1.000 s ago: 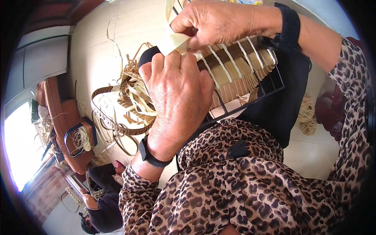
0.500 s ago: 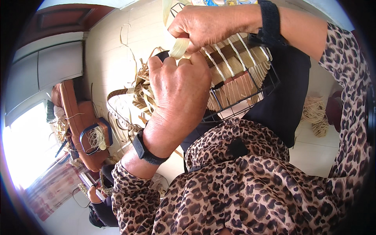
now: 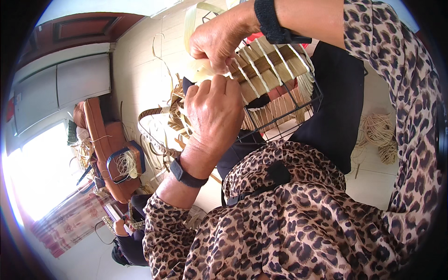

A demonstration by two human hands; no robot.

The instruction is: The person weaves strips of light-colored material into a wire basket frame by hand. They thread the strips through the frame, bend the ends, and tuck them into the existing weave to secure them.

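Note:
A half-woven basket (image 3: 264, 59) with a black wire frame rests on its side across my lap, its slats crossed by white cords. My left hand (image 3: 213, 109) is closed at the basket's left end, knuckles up, covering what its fingers hold. Just beyond it, my right hand (image 3: 213, 44) pinches a wide, pale flat strip (image 3: 202, 68). One length of this strip lies between the two hands, and another arcs up past the right hand. Where the strip enters the weave is hidden by my fingers.
Loose tan strips (image 3: 177, 105) and a curved braided band (image 3: 148, 135) lie left of the basket. A coil of cord (image 3: 377, 133) is on the floor at right. At far left stands a brown padded seat (image 3: 105, 144); another person (image 3: 128, 242) sits at lower left.
My right hand has moved left and slightly down, nearer the basket's left end. The pale strip between my hands has shifted left and lies flatter. The whole view has shifted a little.

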